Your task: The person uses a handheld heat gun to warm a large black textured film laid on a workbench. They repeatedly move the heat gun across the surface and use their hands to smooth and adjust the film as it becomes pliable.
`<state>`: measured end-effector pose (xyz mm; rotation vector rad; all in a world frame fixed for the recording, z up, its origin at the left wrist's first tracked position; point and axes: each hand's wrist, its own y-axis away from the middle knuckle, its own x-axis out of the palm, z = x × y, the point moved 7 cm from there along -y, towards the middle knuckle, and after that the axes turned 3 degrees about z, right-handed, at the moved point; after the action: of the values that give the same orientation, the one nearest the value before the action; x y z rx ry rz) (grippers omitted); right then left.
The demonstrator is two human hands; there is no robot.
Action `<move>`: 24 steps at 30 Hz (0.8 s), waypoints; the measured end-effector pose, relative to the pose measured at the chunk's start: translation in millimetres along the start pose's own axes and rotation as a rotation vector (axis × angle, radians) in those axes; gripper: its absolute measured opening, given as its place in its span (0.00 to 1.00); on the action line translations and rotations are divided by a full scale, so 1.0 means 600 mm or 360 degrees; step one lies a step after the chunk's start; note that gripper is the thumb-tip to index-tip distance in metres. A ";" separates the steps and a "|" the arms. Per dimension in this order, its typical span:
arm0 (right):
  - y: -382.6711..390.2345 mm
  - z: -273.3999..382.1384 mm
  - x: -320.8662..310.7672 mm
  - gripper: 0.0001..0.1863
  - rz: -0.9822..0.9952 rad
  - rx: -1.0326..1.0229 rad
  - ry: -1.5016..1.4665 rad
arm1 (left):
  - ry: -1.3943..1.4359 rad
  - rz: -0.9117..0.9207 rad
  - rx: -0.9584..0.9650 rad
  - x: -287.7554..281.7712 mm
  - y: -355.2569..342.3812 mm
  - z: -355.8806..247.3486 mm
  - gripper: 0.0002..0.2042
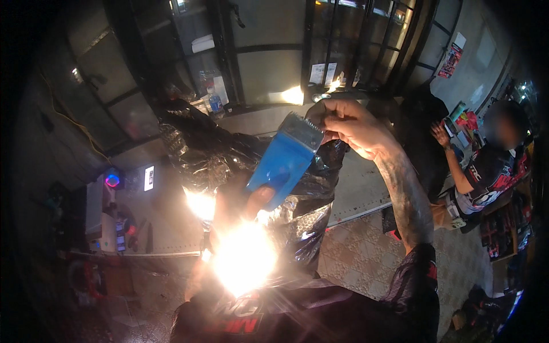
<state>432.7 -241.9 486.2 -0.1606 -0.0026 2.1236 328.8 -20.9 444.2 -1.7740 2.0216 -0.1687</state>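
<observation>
Held up before me is a blue, flat-sided thing (280, 166) with a clear end and a saw-toothed edge, like a tape cutter. My left hand (260, 199) grips its lower end, the thumb lying across the blue face; glare and shadow hide most of the other fingers. At the toothed end, my right hand (351, 127) is closed in a pinch, fingertips bent together beside the teeth. Whatever the pinch holds is too small or hidden to make out. Behind and below both hands spreads crumpled shiny black plastic sheeting (194, 143).
A dazzling light (243, 257) covers the lower middle. The table (166, 228) bears a lit phone (149, 178) and a round glowing device (112, 179) at left. A blue-labelled bottle (215, 103) stands by the windows. Another person (480, 171) works at right, beside a tiled floor (360, 251).
</observation>
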 end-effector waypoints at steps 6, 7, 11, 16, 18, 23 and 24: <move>-0.050 0.030 -0.152 0.11 -0.0552 0.0033 -0.0093 | 0.0285 0.0136 -0.0356 -0.003 -0.030 -0.002 0.21; -0.047 0.020 -0.180 0.11 -0.0639 0.0115 -0.0084 | 0.0231 0.0039 -0.0184 -0.020 -0.047 -0.013 0.20; -0.018 -0.039 -0.228 0.14 -0.0666 -0.0021 -0.0465 | 0.0101 0.0009 -0.0030 -0.072 -0.128 -0.022 0.22; -0.007 -0.057 -0.243 0.11 -0.0850 -0.0047 0.0311 | 0.0349 0.0503 -0.0683 -0.054 -0.216 -0.015 0.19; -0.011 -0.068 -0.231 0.10 -0.0740 0.0071 0.0471 | 0.0349 0.0451 -0.0867 -0.059 -0.215 -0.003 0.19; 0.012 -0.169 -0.184 0.09 -0.0533 0.0366 0.0170 | 0.0141 0.0409 -0.0437 -0.070 -0.138 0.046 0.18; 0.017 -0.181 -0.177 0.08 -0.0552 0.0297 0.0222 | -0.0183 0.0315 0.0138 -0.072 -0.120 0.029 0.18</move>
<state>492.4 -343.9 390.3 -0.1826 0.2334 1.7527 405.0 12.3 466.1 -1.4865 2.0594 -0.0888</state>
